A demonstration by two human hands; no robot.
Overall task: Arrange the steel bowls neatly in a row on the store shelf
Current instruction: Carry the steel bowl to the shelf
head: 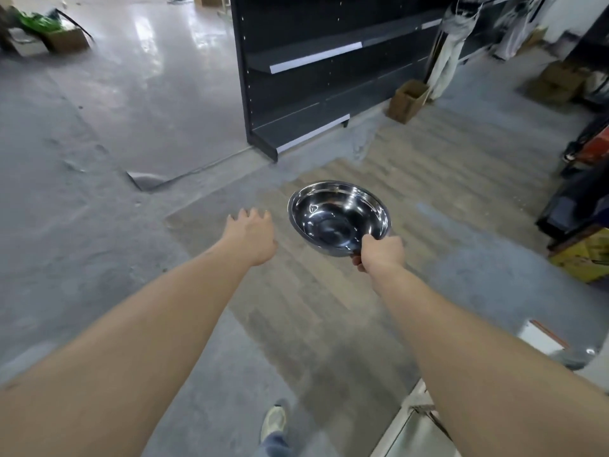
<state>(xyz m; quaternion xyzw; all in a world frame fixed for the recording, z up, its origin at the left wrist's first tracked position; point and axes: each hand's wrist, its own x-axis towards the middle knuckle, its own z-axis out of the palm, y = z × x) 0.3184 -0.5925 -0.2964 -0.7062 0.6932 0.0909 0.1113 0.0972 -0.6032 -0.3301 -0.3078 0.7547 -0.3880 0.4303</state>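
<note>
Right hand point(382, 250) pinches the bowl point(339, 217) by its near rim, left hand point(252, 234) loose and empty, shelf point(316, 57) far ahead: best carry it level, both hands steadying.

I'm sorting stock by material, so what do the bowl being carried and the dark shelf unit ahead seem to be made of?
The bowl, held at its rim by the right hand, looks like polished steel: mirror-bright, with sharp reflections inside. The shelf unit looks like dark painted metal: matt grey panels, peg holes along the upright, pale strips on the shelf edges. Painted board cannot be ruled out.
</note>
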